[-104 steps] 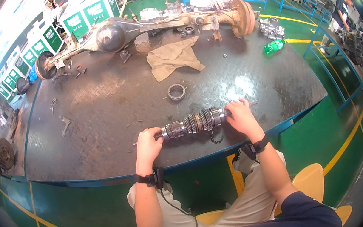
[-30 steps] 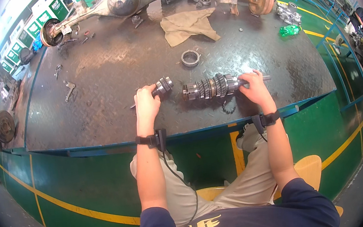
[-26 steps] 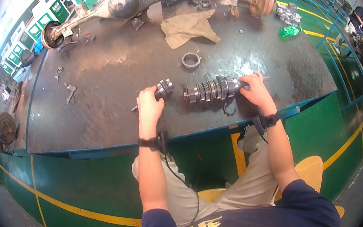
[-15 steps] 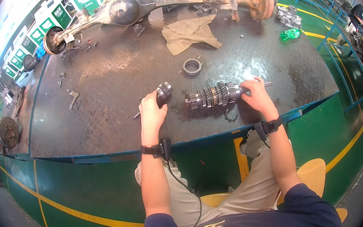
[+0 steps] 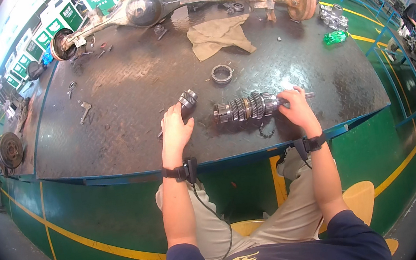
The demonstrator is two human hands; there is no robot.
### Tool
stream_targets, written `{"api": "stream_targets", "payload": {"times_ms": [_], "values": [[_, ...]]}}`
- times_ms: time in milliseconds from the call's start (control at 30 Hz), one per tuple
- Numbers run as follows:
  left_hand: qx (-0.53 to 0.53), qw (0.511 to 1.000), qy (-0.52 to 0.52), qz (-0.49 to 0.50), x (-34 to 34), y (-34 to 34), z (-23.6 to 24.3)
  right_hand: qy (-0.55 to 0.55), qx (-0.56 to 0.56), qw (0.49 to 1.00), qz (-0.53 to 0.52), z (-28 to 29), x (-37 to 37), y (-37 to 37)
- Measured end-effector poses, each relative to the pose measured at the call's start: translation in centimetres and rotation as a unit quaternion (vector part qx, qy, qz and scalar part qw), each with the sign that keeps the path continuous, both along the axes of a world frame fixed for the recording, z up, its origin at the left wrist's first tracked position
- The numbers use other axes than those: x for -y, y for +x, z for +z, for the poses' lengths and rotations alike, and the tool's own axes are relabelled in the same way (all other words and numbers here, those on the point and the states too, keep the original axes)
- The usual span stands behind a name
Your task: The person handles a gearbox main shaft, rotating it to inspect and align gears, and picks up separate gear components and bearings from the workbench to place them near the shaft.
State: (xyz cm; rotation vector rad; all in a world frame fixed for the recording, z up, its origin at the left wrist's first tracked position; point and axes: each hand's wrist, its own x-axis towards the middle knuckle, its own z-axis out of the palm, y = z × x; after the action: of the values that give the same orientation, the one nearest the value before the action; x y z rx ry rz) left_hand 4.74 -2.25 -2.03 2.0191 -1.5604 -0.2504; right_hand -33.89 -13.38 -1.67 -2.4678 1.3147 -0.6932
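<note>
Both curled: left hand [image 5: 176, 127] gripping gear shaft [image 5: 189, 98]; right hand [image 5: 296, 106], at three o'clock, gripping gear stack [image 5: 239, 109]; loosened, that might roll.

Two bare arms reach forward from the lower edge, well apart. The left forearm [image 5: 177, 208] runs almost straight ahead; the left hand [image 5: 176, 129] shows its back, fingers curled forward in a grip, thumb on the inner side. The right forearm [image 5: 327, 182] leans slightly inward, and the right hand [image 5: 298, 108] bends left, thumb and fingers closed together, though the fingertips' exact placement is hard to make out.
</note>
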Motion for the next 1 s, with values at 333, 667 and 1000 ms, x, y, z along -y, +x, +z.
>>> {"api": "stream_targets", "payload": {"times_ms": [333, 667, 1000], "values": [[-0.032, 0.999, -0.007, 0.018, -0.1, 0.1, 0.0, -0.003, -0.003, 1.0, -0.001, 0.2, -0.1, 0.2], [-0.017, 0.998, -0.009, 0.052, -0.4, 1.2, 0.1, -0.002, 0.0, 1.0, 0.004, -0.1, -0.1, 0.0], [0.002, 0.992, -0.055, 0.117, -1.7, 2.7, 0.0, 0.018, 0.001, 1.0, -0.002, -0.2, -0.1, 0.0]]}}
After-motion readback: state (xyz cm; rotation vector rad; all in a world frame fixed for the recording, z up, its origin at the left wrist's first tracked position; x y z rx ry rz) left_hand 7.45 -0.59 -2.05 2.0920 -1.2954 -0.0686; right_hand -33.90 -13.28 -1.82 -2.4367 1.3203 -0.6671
